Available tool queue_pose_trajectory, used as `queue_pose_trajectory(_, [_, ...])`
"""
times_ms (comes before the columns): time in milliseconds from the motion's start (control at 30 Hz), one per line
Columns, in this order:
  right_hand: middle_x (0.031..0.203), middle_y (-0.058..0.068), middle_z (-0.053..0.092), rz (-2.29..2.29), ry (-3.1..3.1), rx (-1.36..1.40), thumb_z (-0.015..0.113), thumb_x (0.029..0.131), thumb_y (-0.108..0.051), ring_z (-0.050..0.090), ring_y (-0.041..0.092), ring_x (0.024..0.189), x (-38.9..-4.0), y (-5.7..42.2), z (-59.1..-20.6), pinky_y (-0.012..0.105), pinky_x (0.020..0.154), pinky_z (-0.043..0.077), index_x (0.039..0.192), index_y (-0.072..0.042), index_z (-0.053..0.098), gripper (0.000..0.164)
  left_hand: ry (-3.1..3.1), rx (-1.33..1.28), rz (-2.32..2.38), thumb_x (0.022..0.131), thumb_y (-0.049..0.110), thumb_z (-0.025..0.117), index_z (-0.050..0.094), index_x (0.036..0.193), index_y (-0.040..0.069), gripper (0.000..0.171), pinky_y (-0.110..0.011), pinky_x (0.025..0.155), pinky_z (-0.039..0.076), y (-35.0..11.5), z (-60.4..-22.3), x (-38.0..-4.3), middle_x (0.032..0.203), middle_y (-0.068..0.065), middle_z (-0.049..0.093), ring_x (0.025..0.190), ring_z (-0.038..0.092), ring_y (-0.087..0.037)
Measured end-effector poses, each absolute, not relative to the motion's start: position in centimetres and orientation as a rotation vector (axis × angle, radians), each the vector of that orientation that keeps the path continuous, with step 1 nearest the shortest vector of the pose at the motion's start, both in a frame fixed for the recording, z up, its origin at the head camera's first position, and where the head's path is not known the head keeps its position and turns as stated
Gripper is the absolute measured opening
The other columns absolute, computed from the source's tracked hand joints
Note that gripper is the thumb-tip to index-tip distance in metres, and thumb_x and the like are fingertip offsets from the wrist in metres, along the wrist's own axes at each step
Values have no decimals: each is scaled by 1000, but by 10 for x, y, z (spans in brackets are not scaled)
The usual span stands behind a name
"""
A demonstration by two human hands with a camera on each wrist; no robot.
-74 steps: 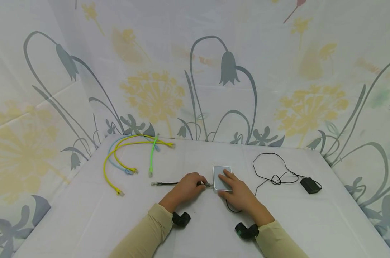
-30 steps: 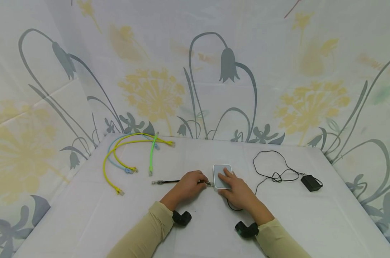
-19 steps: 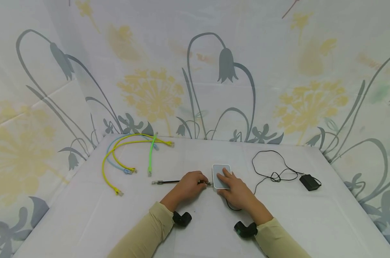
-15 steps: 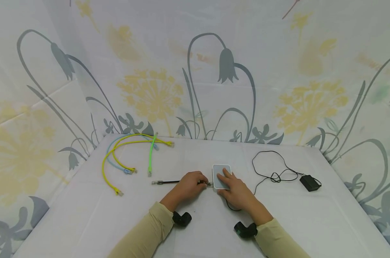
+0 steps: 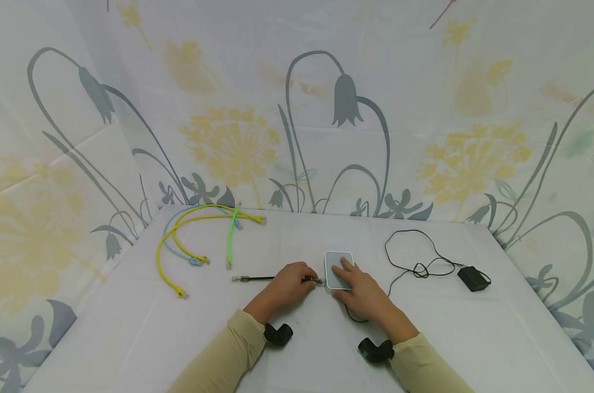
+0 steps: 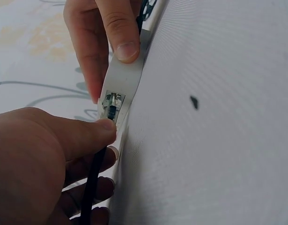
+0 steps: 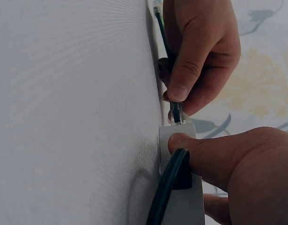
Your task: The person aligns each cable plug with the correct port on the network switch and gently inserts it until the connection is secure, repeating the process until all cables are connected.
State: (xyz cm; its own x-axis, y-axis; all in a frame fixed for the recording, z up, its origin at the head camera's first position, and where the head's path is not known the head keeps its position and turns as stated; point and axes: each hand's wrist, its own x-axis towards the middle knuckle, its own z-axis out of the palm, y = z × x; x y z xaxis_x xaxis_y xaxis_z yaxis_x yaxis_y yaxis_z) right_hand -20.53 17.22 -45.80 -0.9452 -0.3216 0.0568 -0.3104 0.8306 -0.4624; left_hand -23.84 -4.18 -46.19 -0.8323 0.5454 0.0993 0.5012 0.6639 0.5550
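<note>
My left hand (image 5: 289, 284) pinches the right end of a short black network cable (image 5: 257, 278) between thumb and fingers. In the left wrist view its clear plug (image 6: 114, 99) sits at the port in the side of a small white router (image 6: 122, 75). My right hand (image 5: 363, 292) grips the router, with fingers spread over its grey top (image 5: 332, 262) and the thumb against its near side. A black power cord (image 7: 165, 192) enters that near side beside the thumb, as the right wrist view shows. The cable's other plug (image 5: 238, 279) lies free to the left.
Yellow network cables (image 5: 165, 273), a light blue one (image 5: 179, 252) and a short green one (image 5: 230, 240) lie at the back left of the white table (image 5: 179, 349). To the right, the looped cord (image 5: 421, 273) runs to a black power adapter (image 5: 474, 279).
</note>
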Motion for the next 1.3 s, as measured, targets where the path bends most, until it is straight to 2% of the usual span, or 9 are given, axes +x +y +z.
queue_pose_trajectory(367, [156, 14, 32, -767, 2971, -473, 68, 90, -29, 33, 45, 140, -206, 174, -459, 58, 107, 37, 143, -14, 49, 58, 2833, 848, 800, 94, 19, 62, 73, 108, 8, 20, -28, 81, 50, -40, -458, -236, 97, -2, 66, 90, 60, -14])
queue_pose_trajectory(767, [156, 13, 32, -776, 2967, -474, 68, 90, -29, 31, 46, 140, -206, 173, -457, 60, 106, 36, 143, -14, 50, 58, 2849, 849, 756, 95, 21, 60, 72, 108, 8, 22, -32, 84, 50, -45, -452, -232, 99, -4, 66, 94, 61, -18])
queue_pose_trajectory(1300, [156, 11, 34, -796, 2974, -474, 68, 89, -30, 34, 44, 139, -206, 175, -459, 59, 107, 36, 142, -16, 52, 57, 2851, 727, 820, 96, 17, 60, 72, 108, 6, 21, -37, 81, 52, -62, -446, -239, 98, -6, 66, 91, 63, -21])
